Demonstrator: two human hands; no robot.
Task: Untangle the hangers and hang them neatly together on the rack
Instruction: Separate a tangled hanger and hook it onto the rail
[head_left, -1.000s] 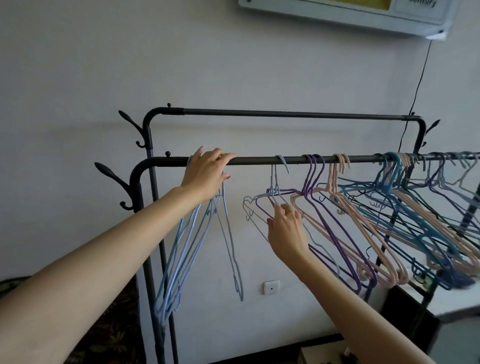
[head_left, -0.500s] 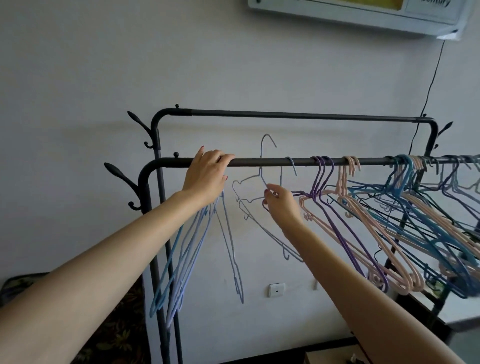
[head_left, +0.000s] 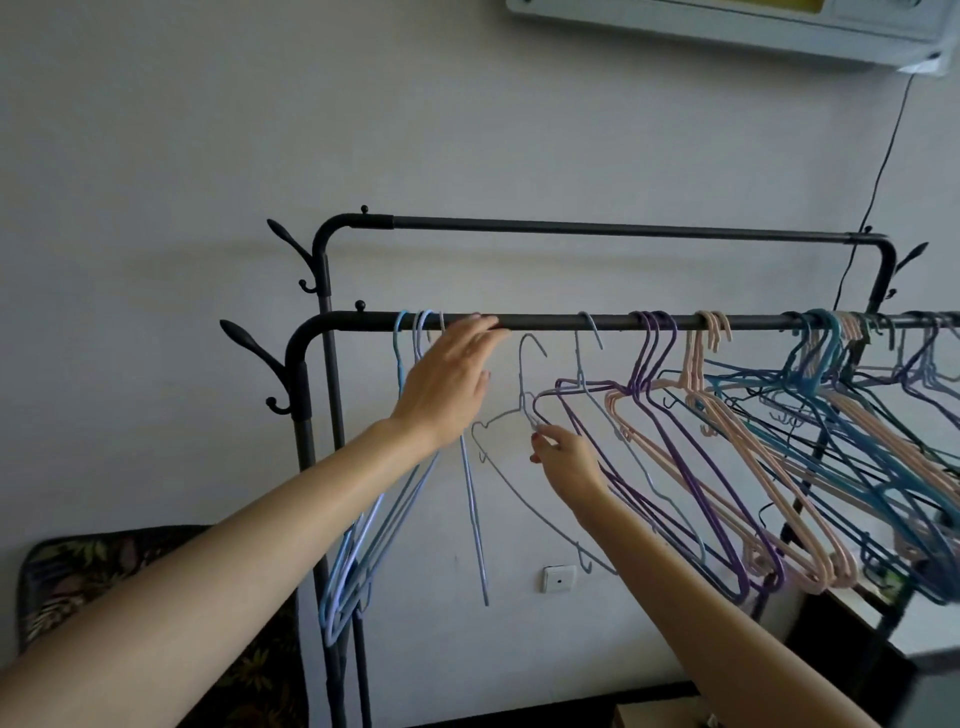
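Head view:
Left hand (head_left: 451, 383): fingers straight and relaxed, holding nothing, fingertips at the front rail (head_left: 545, 322) just right of the blue hangers (head_left: 363, 530).
Right hand (head_left: 566, 460): pinches the neck of a grey hanger (head_left: 511, 457).
Grey hanger: off the rail, its hook just below it, body tilted.
Blue hangers: hooked together on the rail's left end.
Tangle (head_left: 779, 441): purple, pink and teal hangers overlapping to the right; which ones interlock is hard to tell.

The left hand (head_left: 449, 382) is raised far and left, fingers extended. Lower and to its right, the right hand (head_left: 569, 462) is pinched shut around a hanger (head_left: 522, 410).
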